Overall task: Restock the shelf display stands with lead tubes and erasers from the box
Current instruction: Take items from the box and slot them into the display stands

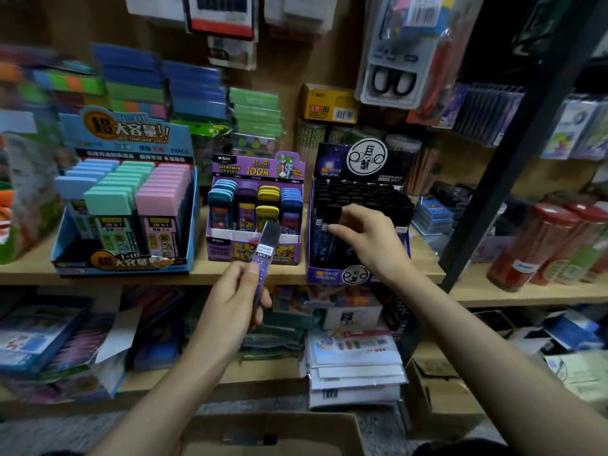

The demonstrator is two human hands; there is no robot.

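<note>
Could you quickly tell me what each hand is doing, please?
Left hand: holding a purple lead tube.
Right hand: pinching a black lead tube in the dark stand.

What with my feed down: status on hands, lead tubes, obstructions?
Left hand gripping purple lead tube. Right hand pinching black tube at dark stand. No obstruction seen.

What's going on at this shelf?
A person is restocking lead tubes. The right hand pinches a black-capped tube at the front left of the dark display stand. The left hand grips a purple tube, tilted, in front of the middle stand. A cardboard box sits below.
</note>
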